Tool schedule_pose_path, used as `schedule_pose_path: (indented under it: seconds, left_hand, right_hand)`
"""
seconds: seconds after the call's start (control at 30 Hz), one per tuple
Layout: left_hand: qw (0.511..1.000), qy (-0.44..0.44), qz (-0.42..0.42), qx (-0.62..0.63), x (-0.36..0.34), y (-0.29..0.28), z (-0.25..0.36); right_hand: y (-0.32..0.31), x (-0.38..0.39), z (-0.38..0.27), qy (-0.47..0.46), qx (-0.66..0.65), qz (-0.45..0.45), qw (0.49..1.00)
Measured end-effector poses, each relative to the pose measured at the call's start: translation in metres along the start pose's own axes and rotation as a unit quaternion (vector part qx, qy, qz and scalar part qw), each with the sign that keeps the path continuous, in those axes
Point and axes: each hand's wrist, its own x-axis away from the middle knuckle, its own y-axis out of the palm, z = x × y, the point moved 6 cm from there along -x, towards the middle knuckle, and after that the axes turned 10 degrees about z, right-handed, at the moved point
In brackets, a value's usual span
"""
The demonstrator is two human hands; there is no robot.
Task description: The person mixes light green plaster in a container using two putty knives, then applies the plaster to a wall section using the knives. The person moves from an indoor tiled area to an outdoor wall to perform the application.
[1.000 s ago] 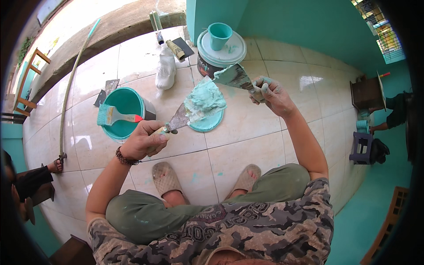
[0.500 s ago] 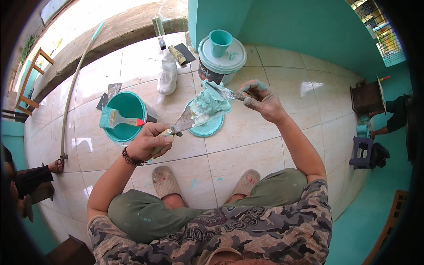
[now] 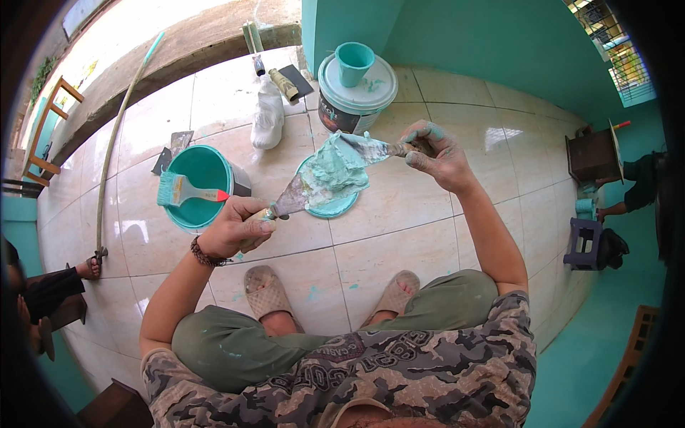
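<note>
I log teal paste [image 3: 334, 170] heaped, seemingly part-blended; left hand [image 3: 239, 227] grips loaded scraper [image 3: 290, 199], right hand [image 3: 441, 158] grips second scraper [image 3: 369, 148].

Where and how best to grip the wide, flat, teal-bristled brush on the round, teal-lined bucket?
Likely the narrow, red-ended handle, from above on the right: the brush lies across the bucket, handle end pointing right, teal-coated bristles left.
</note>
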Motion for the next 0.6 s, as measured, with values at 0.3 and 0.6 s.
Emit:
schedule_pose_path:
  seconds: [0.3, 0.6]
  left_hand:
    - [0.999, -0.012, 0.034, -0.014, -0.003, -0.004, -0.004]
    - [0.999, -0.018, 0.041, -0.01, -0.001, 0.0, -0.002]
  right_hand:
    - [0.036, -0.005, 0.005, 0.07, -0.184, -0.032, 0.98]
    - [0.045, 0.0, 0.033, 0.17, -0.231, -0.03, 0.957]
